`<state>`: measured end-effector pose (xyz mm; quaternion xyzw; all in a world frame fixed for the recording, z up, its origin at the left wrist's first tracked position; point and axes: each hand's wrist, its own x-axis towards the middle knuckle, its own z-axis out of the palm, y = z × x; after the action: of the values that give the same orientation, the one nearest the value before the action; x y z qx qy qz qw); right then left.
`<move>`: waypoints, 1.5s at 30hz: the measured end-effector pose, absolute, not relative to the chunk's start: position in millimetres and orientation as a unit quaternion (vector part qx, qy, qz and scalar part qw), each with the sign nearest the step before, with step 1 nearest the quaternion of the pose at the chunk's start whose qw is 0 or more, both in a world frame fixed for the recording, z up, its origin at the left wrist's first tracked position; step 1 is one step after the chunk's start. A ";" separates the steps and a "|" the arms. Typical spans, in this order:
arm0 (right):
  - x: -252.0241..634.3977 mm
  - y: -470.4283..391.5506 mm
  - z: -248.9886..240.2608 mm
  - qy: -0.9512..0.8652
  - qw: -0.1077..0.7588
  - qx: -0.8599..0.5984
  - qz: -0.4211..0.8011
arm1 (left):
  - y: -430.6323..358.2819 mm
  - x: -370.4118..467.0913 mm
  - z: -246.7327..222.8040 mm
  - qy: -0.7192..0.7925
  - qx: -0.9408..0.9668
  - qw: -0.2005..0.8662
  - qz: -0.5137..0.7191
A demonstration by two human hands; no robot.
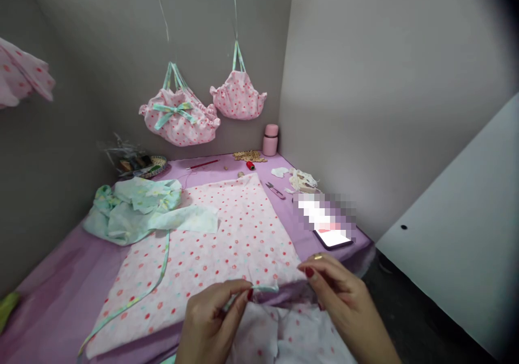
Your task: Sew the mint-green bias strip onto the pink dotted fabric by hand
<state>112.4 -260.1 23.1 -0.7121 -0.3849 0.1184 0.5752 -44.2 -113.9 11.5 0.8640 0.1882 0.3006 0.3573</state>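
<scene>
My left hand [217, 318] is closed in a pinch on one end of a narrow mint-green fabric strip [265, 288], which points to the right. To its right, my right hand [344, 296] is also pinched, thumb against forefinger, and whatever lies between its fingertips is too small to make out. Its fingertips are by the edge of a pink dotted cloth [227, 234] spread flat on the table. More dotted fabric [300, 337] lies below and between the hands. A long, thin green patterned strip [133, 299] curves across the cloth's left side.
Crumpled mint fabric [133, 207] covers the cloth's far left corner. Thread snips [275, 190], a phone [332, 237], a red thread spool [250, 165] and a pink flask [270, 140] stand or lie along the purple table [52, 277]. Two dotted bags [239, 96] hang behind.
</scene>
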 end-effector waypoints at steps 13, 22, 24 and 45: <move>89.5 -242.7 16.4 -0.335 0.578 -0.640 0.380 | -120.7 -39.5 15.6 0.018 0.921 0.286 0.264; 90.0 -241.3 15.7 -0.436 0.539 -0.646 0.319 | -122.6 -38.2 11.1 -0.016 0.910 0.282 0.302; 90.4 -242.2 15.1 -0.446 0.543 -0.643 0.302 | -122.1 -38.7 9.6 -0.015 0.912 0.283 0.297; 144.2 -267.5 -7.2 0.059 0.840 -0.415 0.345 | -109.4 -52.5 24.3 0.281 0.523 0.789 0.160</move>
<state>144.2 -267.5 -7.2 -0.4147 0.0595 0.3451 0.8399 -52.5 -109.4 24.3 0.5229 0.2807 0.1596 0.7888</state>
